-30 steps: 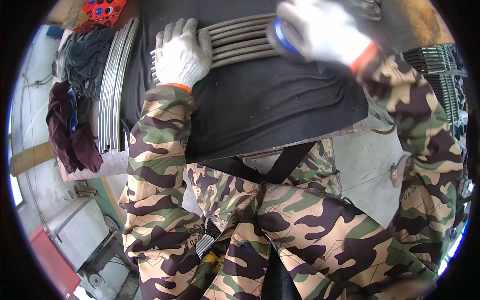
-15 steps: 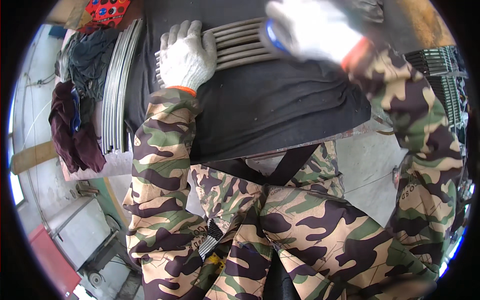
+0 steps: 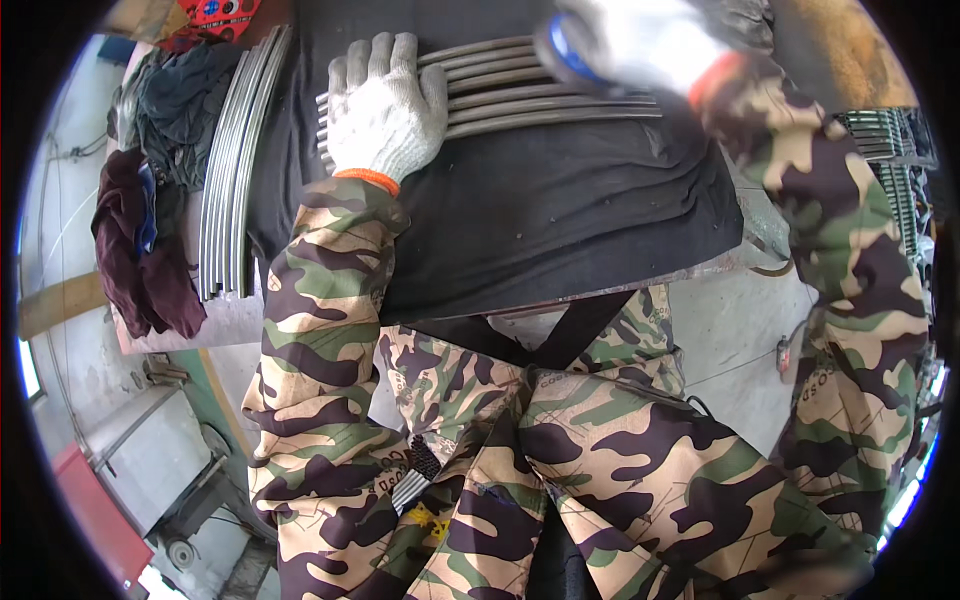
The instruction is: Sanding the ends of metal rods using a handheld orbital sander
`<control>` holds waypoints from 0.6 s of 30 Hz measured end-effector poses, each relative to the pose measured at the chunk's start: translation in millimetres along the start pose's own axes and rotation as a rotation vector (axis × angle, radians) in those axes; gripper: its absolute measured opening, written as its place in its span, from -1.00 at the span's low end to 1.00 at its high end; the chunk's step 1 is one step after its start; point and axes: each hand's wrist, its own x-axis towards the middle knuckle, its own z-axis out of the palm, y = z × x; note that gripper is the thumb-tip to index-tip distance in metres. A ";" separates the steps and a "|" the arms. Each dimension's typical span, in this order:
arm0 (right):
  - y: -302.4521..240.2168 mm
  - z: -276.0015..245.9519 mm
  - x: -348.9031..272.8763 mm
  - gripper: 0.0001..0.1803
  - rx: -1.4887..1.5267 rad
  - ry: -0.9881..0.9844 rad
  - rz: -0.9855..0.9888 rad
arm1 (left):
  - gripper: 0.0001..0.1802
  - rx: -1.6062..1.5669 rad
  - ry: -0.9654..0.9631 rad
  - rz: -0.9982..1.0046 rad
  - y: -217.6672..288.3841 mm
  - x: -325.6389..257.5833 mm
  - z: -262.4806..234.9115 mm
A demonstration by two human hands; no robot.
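Note:
Several grey metal rods (image 3: 560, 103) lie side by side across a black cloth (image 3: 560, 200) on the table. My left hand (image 3: 388, 115), in a white knit glove with an orange cuff, presses flat on their left ends, fingers stretched out and thumb apart. Above the rods' right part is my right hand (image 3: 650, 45), gloved alike and smeared by motion. It holds a round grey object with a blue ring (image 3: 572, 50), whose exact kind the blur hides. This object covers part of the upper rods.
At the left, a row of shiny rods (image 3: 238, 170) lies on the table beside dark rags (image 3: 180, 110) and a maroon cloth (image 3: 145, 250). A red patterned item (image 3: 215, 20) is at the far left. Racked dark parts (image 3: 895, 170) stand at the right.
My right hand and the round object have shifted slightly rightward and up, uncovering the lower rods' right ends. My left hand stays pressed on the rods.

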 end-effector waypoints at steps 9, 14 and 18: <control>-1.8 -0.3 -3.4 -0.75 0.020 0.126 -0.108 | -0.58 0.006 -0.030 0.005 7.0 -1.7 -17.6; -7.1 5.3 7.6 -0.74 0.096 -0.202 0.134 | -0.63 -0.063 -0.010 -0.033 16.5 -12.8 -11.4; -8.1 10.8 -13.4 -0.72 0.035 -0.011 -0.140 | -0.64 -0.140 0.014 -0.039 15.0 -12.7 -11.0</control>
